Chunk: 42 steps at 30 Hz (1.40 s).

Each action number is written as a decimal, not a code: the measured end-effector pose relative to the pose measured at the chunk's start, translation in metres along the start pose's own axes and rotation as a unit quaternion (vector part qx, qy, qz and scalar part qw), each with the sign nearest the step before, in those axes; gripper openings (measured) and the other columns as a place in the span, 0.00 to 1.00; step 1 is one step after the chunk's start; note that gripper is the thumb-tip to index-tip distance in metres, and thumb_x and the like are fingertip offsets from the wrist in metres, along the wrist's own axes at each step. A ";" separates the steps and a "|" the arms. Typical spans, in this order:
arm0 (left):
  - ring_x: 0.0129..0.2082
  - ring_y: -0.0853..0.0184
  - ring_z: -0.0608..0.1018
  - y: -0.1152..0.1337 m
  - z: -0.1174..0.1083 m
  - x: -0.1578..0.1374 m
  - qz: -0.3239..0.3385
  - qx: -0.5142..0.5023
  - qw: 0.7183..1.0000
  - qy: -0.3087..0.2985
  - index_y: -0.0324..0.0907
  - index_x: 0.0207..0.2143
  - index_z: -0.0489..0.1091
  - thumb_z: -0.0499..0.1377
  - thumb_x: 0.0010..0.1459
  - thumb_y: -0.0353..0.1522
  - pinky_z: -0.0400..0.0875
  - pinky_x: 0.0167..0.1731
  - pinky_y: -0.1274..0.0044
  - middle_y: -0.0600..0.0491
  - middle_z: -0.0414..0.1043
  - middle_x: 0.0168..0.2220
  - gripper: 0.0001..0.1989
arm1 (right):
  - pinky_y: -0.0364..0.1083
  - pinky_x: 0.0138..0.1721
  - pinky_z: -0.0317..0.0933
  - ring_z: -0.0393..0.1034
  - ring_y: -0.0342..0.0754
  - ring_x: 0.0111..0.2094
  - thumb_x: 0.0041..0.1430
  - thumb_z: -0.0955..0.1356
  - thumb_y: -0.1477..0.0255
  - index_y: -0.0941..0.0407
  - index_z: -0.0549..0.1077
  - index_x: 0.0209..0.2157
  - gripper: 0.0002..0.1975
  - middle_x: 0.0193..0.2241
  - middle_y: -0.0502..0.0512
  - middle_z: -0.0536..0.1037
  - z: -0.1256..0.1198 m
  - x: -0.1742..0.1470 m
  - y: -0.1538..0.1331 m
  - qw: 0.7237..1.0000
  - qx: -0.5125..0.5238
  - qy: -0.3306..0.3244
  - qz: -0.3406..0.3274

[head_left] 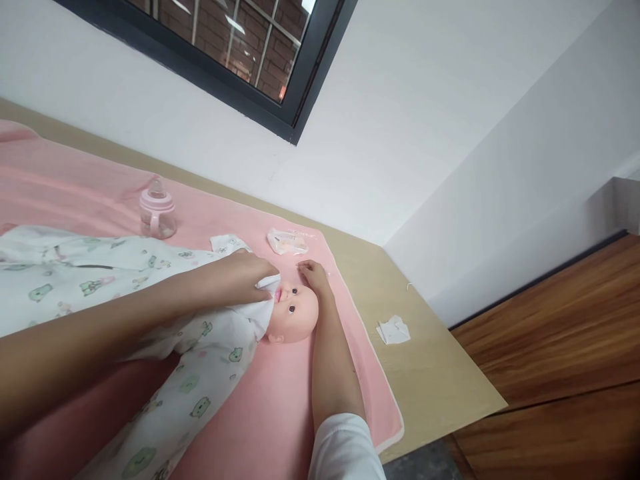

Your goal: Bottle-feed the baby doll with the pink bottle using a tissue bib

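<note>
A baby doll (299, 313) lies on its back, its bald head towards the right, dressed in a white romper (200, 373) with green bear prints. My left hand (243, 277) reaches across the doll's chest and pinches a white cloth (269, 285) beside its mouth. Whether this cloth is separate from the romper's collar, I cannot tell. Past the crown of the head, my right hand (313, 273) rests with loosely bent fingers apart and nothing in them. My right forearm runs along the top of the doll's head.
A pink mat (280, 393) covers much of the wooden table (425, 380). On it stand a baby bottle (158, 212) and a clear plastic packet (289, 242). A crumpled white tissue (394, 330) lies on the bare wood. Behind is a white wall with a dark-framed window (295, 100).
</note>
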<state>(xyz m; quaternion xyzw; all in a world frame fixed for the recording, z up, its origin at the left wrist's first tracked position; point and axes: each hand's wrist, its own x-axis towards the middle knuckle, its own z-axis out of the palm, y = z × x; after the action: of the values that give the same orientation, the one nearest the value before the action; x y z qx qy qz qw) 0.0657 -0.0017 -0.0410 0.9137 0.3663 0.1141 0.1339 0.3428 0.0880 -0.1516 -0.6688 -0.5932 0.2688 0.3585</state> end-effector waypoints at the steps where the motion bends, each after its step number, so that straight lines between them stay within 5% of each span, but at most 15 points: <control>1: 0.24 0.61 0.67 0.000 0.000 0.000 -0.002 0.001 1.000 0.003 0.43 0.21 0.56 0.54 0.53 0.30 0.50 0.25 0.73 0.52 0.64 0.21 0.10 | 0.47 0.49 0.67 0.74 0.45 0.41 0.56 0.65 0.76 0.57 0.77 0.37 0.10 0.42 0.56 0.81 0.000 0.000 -0.001 1.000 0.000 -0.001 0.000; 10: 0.25 0.61 0.68 -0.006 0.005 0.002 -0.004 0.002 0.999 0.038 0.43 0.22 0.59 0.55 0.53 0.29 0.50 0.26 0.73 0.52 0.63 0.21 0.09 | 0.46 0.48 0.67 0.74 0.44 0.38 0.56 0.64 0.76 0.57 0.77 0.36 0.10 0.39 0.55 0.81 0.000 0.001 0.000 1.000 0.003 0.002 -0.006; 17: 0.36 0.53 0.72 -0.005 0.004 0.002 -0.008 0.021 0.999 0.029 0.42 0.26 0.62 0.53 0.56 0.30 0.60 0.37 0.70 0.49 0.72 0.28 0.06 | 0.45 0.47 0.67 0.74 0.44 0.39 0.56 0.64 0.75 0.57 0.77 0.36 0.10 0.39 0.56 0.81 0.001 0.005 0.006 1.000 0.024 -0.005 -0.015; 25: 0.33 0.59 0.71 -0.011 0.011 0.008 0.020 0.003 0.997 0.070 0.42 0.26 0.63 0.52 0.55 0.31 0.60 0.45 0.67 0.51 0.73 0.28 0.06 | 0.45 0.45 0.68 0.73 0.45 0.39 0.54 0.64 0.73 0.57 0.76 0.36 0.10 0.37 0.55 0.80 0.003 0.014 0.019 0.998 0.056 -0.013 -0.020; 42: 0.33 0.60 0.75 -0.013 0.013 0.014 0.007 -0.050 0.990 0.131 0.43 0.26 0.72 0.54 0.56 0.33 0.61 0.36 0.73 0.51 0.74 0.30 0.10 | 0.47 0.46 0.67 0.73 0.45 0.37 0.51 0.65 0.72 0.56 0.77 0.34 0.10 0.34 0.53 0.80 0.003 0.018 0.026 0.997 0.074 -0.012 -0.031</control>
<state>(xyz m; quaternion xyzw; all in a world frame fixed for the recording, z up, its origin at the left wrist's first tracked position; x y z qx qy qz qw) 0.0714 0.0144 -0.0561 0.8856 0.3680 0.2517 0.1298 0.3588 0.1051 -0.1722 -0.6186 -0.5963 0.3089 0.4078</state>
